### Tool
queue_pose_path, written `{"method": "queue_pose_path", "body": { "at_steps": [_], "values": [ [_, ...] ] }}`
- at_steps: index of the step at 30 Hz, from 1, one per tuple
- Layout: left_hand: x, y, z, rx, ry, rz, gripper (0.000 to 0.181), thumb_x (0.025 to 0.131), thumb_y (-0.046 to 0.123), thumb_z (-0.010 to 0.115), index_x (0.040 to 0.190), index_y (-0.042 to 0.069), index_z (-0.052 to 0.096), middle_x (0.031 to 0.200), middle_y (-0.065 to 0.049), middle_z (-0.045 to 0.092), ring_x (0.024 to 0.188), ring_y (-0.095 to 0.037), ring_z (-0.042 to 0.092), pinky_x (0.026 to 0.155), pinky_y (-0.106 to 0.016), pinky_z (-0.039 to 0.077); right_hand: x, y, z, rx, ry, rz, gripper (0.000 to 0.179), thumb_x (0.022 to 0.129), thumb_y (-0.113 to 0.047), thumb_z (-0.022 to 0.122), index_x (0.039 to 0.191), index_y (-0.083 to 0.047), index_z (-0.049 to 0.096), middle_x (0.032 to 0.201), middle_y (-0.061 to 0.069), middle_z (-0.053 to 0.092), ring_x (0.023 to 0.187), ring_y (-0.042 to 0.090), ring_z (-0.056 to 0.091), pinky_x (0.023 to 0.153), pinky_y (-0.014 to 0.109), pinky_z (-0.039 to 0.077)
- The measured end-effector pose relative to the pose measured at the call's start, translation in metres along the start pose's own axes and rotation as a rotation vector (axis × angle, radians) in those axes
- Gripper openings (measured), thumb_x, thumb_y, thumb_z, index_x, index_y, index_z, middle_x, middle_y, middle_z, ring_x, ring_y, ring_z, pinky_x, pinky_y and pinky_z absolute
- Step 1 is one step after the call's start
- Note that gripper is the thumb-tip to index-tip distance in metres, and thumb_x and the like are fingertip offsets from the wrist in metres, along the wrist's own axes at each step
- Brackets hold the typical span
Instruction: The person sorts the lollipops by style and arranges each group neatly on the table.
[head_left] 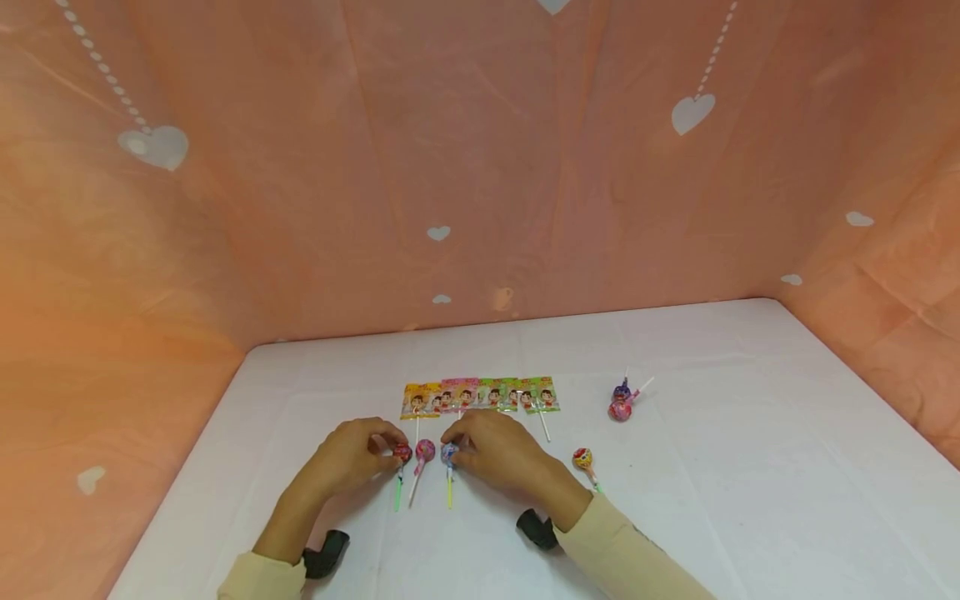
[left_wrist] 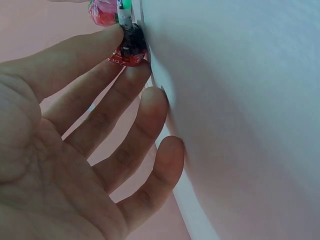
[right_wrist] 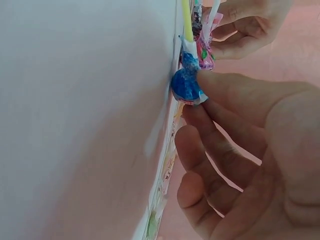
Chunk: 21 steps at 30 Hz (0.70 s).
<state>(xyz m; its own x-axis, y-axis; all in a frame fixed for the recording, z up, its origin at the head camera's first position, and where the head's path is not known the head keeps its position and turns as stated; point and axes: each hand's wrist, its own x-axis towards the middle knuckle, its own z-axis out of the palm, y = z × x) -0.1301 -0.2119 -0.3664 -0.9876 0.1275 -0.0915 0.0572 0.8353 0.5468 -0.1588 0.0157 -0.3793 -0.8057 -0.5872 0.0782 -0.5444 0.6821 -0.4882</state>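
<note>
Between thumb and fingertips my left hand [head_left: 351, 457] pinches a lollipop in a dark red wrapper [left_wrist: 131, 52] with a green stick [head_left: 398, 493]. My right hand [head_left: 497, 450] pinches a blue-wrapped lollipop [right_wrist: 188, 86] with a yellow stick [right_wrist: 187, 20]. A pink lollipop [head_left: 425, 451] lies between these two, its white stick pointing toward me. All three heads sit side by side at the white tabletop, sticks toward the near edge. In the right wrist view the pink one shows right behind the blue one, with the left hand beyond.
Behind the hands lies a row of flat lollipops in yellow, pink and green packets [head_left: 480, 395]. Right of my right hand is a yellow-and-red lollipop [head_left: 582, 458]. Farther right, a purple lollipop [head_left: 622, 390] and a red-pink lollipop [head_left: 620, 409] lie together. Orange cloth [head_left: 480, 167] walls the table.
</note>
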Motion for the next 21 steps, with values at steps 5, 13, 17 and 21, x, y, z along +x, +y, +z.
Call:
{"method": "queue_pose_path", "body": {
  "at_steps": [5,13,17,21],
  "values": [
    [0.000,0.001,-0.002,-0.005,-0.006,0.001,0.019,0.079,0.010,0.080,0.096,0.018,0.075,0.090,0.001,0.067,0.081,-0.015,0.056,0.068,-0.031,0.044,-0.001,-0.002,-0.002,-0.002,0.001,0.012,0.022,0.089,-0.023,0.072,0.110,-0.021,0.076,0.107,-0.005,0.073,0.105,0.012,0.065,0.091,0.034,0.051],
    [0.000,0.001,0.000,-0.013,-0.011,-0.001,0.019,0.080,0.010,0.081,0.096,0.018,0.075,0.090,0.001,0.067,0.081,-0.015,0.055,0.070,-0.032,0.045,-0.015,0.003,-0.020,0.049,0.007,0.045,0.024,0.090,-0.020,0.065,0.111,-0.020,0.076,0.113,-0.004,0.071,0.099,0.012,0.063,0.086,0.034,0.051],
    [0.000,0.001,0.000,-0.007,-0.007,-0.011,0.020,0.079,0.011,0.081,0.097,0.019,0.075,0.090,0.001,0.067,0.082,-0.015,0.055,0.070,-0.032,0.045,-0.029,0.015,-0.036,0.075,0.020,0.045,0.023,0.090,-0.019,0.066,0.111,-0.017,0.076,0.109,-0.002,0.071,0.096,0.013,0.062,0.083,0.035,0.049],
    [0.000,0.000,0.000,-0.010,-0.009,-0.017,0.021,0.079,0.011,0.081,0.098,0.019,0.075,0.091,0.001,0.067,0.082,-0.015,0.055,0.070,-0.032,0.045,-0.047,0.032,-0.051,0.065,0.024,0.011,0.022,0.090,-0.019,0.068,0.111,-0.016,0.075,0.110,-0.002,0.072,0.098,0.014,0.063,0.086,0.036,0.049]
  ]
}}
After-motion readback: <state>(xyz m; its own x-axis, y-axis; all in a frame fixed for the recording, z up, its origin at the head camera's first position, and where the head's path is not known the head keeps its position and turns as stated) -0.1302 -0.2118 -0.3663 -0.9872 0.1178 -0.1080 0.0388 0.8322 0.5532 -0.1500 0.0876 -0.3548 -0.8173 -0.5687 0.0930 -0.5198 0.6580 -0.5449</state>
